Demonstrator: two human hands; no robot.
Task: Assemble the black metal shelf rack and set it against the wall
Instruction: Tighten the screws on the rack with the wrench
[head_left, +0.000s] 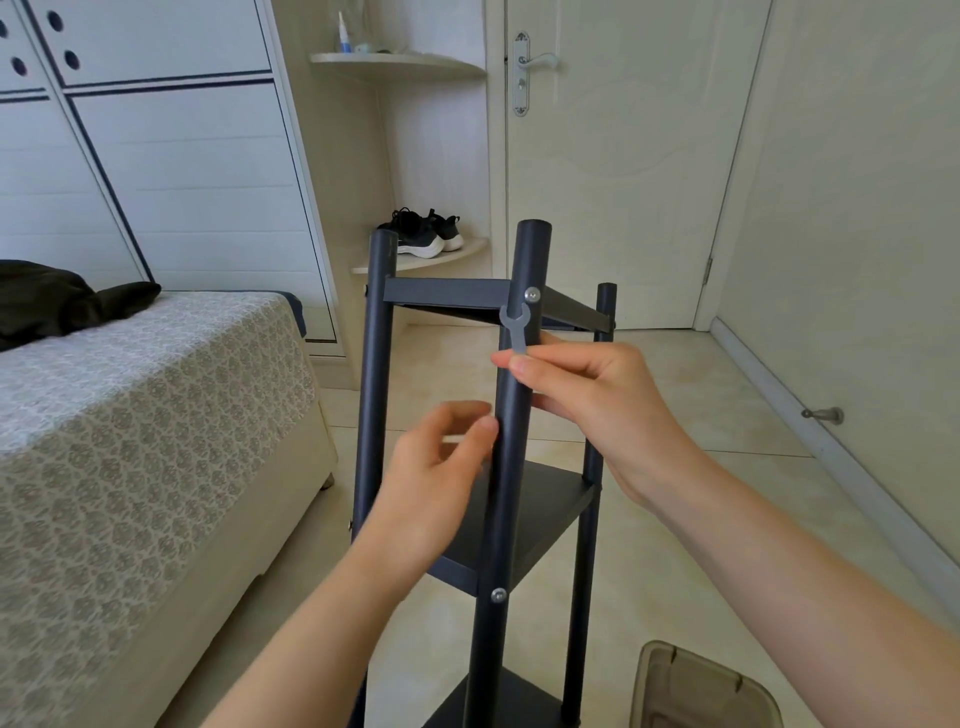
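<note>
Black rack (374, 389) upright at frame centre, our right hand (597, 405) pinching a small wrench (515, 325) below the top screw (531, 295), our left hand (436, 467) blurred beside the front post (506, 519), its grip unclear to us

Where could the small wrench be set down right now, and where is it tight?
Bare: the bed cover below the dark garment; the middle shelf of the rack; the floor tiles between rack and right-hand wall. Crowded: the front post, where the right hand pinches the wrench and the left hand sits close by; shoes fill the lower corner shelf.
</note>
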